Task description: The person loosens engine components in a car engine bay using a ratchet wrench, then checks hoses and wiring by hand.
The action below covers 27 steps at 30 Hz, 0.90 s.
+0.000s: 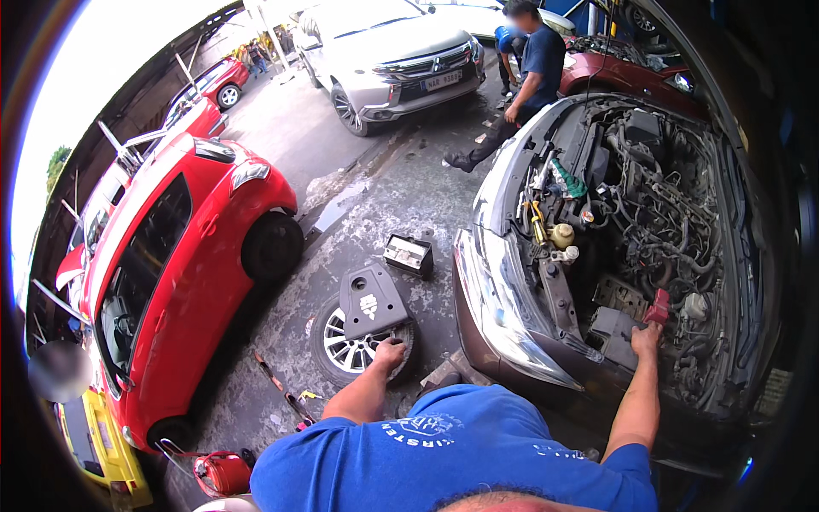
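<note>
My right hand (646, 337) reaches into the open engine bay (631, 222), its fingers closed at the lower end of a red plastic cover (658, 307). Beside that hand lies a grey plastic box (612, 328), with a dusty tray (621, 297) just beyond it. Over on the left, my left hand (390, 352) is closed in a fist above a wheel (337, 348) lying flat on the ground; what it holds, if anything, is too small to make out. A dark engine cover (372, 300) rests on the wheel, and a car battery (409, 254) stands behind it.
The headlight (499, 299) and front edge of the car are close on my right. A red car (188, 256) stands at left, near a red tank (223, 472) and a long tool (277, 380) on the floor. Ahead, a person (537, 72) walks near a silver SUV (388, 60).
</note>
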Each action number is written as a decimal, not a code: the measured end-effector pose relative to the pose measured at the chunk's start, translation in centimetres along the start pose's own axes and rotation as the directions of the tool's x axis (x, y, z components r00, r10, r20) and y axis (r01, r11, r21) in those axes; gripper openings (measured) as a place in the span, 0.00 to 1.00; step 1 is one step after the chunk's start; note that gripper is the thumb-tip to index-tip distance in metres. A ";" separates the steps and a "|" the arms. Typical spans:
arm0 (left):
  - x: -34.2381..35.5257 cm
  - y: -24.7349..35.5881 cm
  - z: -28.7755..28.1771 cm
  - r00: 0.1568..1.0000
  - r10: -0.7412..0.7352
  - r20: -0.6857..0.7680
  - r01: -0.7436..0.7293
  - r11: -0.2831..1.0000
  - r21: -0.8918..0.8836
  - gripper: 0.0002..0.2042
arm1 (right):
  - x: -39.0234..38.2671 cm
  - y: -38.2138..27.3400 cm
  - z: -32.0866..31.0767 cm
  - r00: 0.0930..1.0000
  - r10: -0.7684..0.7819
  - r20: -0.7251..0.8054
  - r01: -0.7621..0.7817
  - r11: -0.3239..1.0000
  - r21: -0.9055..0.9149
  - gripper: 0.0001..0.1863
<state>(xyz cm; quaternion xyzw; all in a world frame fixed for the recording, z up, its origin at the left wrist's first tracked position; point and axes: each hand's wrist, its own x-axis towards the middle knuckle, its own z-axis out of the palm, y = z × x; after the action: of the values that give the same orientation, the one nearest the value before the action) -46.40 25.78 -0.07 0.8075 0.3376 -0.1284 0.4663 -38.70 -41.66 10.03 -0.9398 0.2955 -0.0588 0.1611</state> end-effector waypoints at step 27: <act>-20.4 41.6 -23.4 -0.252 0.933 -0.256 -0.909 -0.319 -0.269 0.08 | -14.6 -7.2 -20.3 0.895 -0.420 0.152 0.262 0.768 0.584 0.05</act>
<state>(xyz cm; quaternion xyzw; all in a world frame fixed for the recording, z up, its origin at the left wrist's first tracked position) -36.27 22.77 50.80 0.6463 -0.4330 0.3304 0.5345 -51.00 -33.18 31.37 -0.8901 0.0634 -0.0390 0.4496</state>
